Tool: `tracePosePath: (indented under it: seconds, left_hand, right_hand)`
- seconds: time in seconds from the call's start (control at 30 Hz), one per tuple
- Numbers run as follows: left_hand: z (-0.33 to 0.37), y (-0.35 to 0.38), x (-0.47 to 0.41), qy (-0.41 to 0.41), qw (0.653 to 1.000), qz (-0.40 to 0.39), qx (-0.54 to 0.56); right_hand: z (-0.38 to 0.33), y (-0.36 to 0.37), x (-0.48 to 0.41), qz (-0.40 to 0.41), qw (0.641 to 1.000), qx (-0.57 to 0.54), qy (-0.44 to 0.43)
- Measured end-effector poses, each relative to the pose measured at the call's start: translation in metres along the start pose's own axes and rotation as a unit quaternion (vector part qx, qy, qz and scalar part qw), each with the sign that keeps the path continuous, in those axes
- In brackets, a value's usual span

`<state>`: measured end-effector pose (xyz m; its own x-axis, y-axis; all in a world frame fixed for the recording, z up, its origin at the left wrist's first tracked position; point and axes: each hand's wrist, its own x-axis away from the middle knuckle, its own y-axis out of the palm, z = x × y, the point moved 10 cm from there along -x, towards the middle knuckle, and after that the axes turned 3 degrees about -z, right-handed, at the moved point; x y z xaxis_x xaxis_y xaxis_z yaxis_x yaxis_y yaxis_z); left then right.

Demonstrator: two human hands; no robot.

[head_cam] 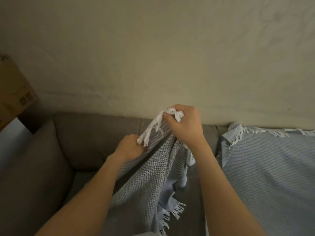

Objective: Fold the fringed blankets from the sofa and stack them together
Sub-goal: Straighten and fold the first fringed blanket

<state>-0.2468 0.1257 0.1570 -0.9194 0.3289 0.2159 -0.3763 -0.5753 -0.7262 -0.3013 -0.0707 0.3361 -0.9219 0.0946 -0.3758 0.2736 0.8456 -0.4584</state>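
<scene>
1. Grip: the right hand has its fingers curled tight on a bunched corner and white fringe of the grey blanket, raised above the back of the sofa. The left hand, lower and just beside it, has its fingers closed on the same top edge.
2. Location: the grey blanket hangs from both hands over the sofa seat. I cannot tell whether its lower end touches the seat. The second blanket lies spread over the sofa's right end, not yet folded.
3. Risk, grip: the right hand appears to hold mostly tassels. In my judgement the loose knit could slide out and the corner drop.
4. Risk, alignment: the hands are close together, so the cloth hangs bunched and twisted. A fold made from here would likely come out crooked.
5. Risk, snagging: the hanging end may drag on the seat or catch the second blanket's edge.
6. Room: open seat shows at the sofa's left and centre. The wall stands directly behind the sofa back, and a cardboard box sits beyond the sofa's left arm — both limit a wide spread.
</scene>
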Motion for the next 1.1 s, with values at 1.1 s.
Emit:
tracePosePath:
  seconds: [1.1]
  left_hand:
    - [0.046, -0.033, 0.009, 0.058, 0.988, 0.133, 0.059]
  right_hand:
    - [0.050, 0.062, 0.031, -0.153, 0.972, 0.173, 0.038]
